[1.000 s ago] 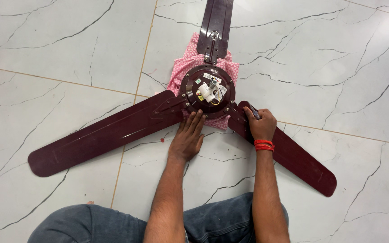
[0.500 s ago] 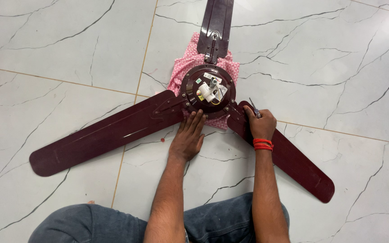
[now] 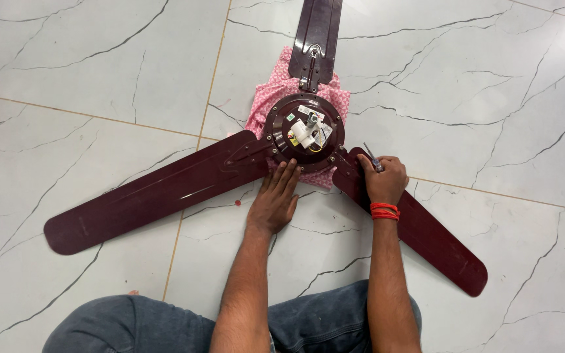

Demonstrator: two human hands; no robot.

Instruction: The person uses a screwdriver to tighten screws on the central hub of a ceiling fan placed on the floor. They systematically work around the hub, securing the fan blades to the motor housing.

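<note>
While right hand grips screwdriver, left hand flat against fan hub.

Left hand flat, right hand fisted

We see a pink patterned cloth lying on white marble-effect floor tiles; blue jeans occupy the lower edge.

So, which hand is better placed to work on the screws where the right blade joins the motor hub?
The right hand: it grips a small screwdriver over that dark maroon fan blade. The left hand lies flat, steadying the round maroon hub.
</note>
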